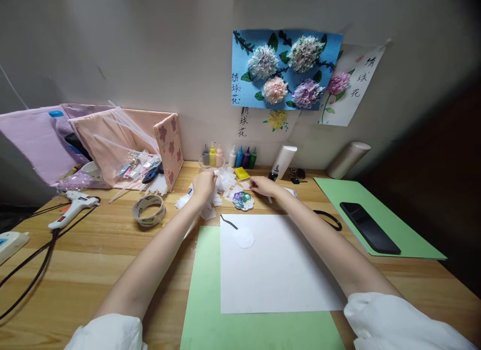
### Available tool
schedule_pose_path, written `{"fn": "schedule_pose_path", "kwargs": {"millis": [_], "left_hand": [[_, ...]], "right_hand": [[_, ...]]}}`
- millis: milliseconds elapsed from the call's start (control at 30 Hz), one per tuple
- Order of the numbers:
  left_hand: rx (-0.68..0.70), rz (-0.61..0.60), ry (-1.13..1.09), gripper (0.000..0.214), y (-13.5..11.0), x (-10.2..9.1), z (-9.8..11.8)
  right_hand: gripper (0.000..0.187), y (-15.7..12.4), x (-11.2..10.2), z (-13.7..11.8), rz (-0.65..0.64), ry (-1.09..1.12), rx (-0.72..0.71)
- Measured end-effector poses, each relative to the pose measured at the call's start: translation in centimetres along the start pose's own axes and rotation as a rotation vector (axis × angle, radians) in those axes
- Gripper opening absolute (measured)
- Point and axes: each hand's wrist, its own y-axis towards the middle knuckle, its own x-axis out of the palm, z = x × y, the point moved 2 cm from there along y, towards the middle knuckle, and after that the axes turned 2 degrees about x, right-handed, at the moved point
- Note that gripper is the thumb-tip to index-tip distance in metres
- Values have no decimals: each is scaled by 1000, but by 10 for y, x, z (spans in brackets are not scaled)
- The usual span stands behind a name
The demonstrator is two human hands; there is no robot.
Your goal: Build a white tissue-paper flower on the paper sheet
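Observation:
My left hand (204,186) is over a pile of white paper pieces (226,179), its fingers curled closed; what they grip, if anything, is hidden. To the right of the pile, my right hand (263,185) has its fingers pressed together close to small paper scraps, and I cannot make out what is in them. Between the hands lies a small palette with purple and green paint (243,201). A yellow packet (242,173) sits just behind it. In front, a white sheet (278,270) bears a dark painted line (229,221) and a wet-looking white patch (245,237).
Several paint bottles (239,157) and a clear round dish (212,162) stand by the wall. To the left are a tape roll (149,210), a glue gun (73,207) and a pink fabric box (169,149). A phone (370,227) lies on green card (338,189) at right.

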Motion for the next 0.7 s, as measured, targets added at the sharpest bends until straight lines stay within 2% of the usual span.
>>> {"fn": "schedule_pose_path", "kwargs": {"millis": [133, 233, 333, 533, 700], "left_hand": [[16, -104, -58, 30, 5, 1, -3], [29, -166, -93, 25, 6, 2, -6], [23, -179, -92, 18, 2, -3, -8], [-1, -248, -103, 23, -7, -9, -10], [44, -275, -54, 18, -12, -18, -9]], "right_hand": [[11, -2, 8, 3, 48, 18, -19], [10, -2, 14, 4, 94, 35, -11], [9, -1, 17, 5, 117, 61, 4], [10, -5, 18, 18, 134, 145, 64], [14, -15, 20, 21, 173, 199, 59]]}}
